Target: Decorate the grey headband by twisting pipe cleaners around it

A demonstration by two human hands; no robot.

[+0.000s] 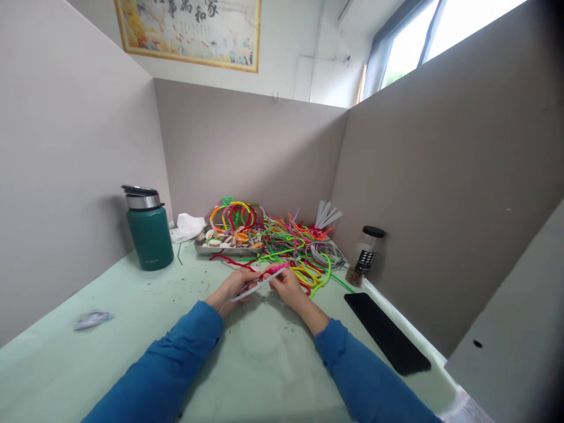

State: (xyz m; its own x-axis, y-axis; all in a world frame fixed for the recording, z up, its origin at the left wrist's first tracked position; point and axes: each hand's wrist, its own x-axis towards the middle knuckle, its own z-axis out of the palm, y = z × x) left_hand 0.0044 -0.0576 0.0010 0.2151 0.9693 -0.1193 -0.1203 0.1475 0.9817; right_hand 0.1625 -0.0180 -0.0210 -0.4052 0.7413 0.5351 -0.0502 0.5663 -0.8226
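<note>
Between my hands is a slim whitish strip (253, 289), tilted up to the right, its exact kind unclear. Pink-red pipe cleaner (275, 269) lies along its upper right part, and a dark red length trails off to the left. My left hand (233, 288) is closed around the strip's lower left part. The fingers of my right hand (285, 286) pinch at the pink end; their tips are partly hidden. Just beyond lies a tangled heap of coloured pipe cleaners (291, 238). Colourful wrapped hoops (233, 216) rest on a metal tray (229, 251) of small round pieces.
A green bottle (150, 238) stands at the left, near white tissue (189, 225) and a crumpled wrapper (93, 319). To the right are a black-lidded jar (366, 254), a black flat slab (386, 332) and whitish sticks (326, 215). Grey partitions (251, 141) enclose the table.
</note>
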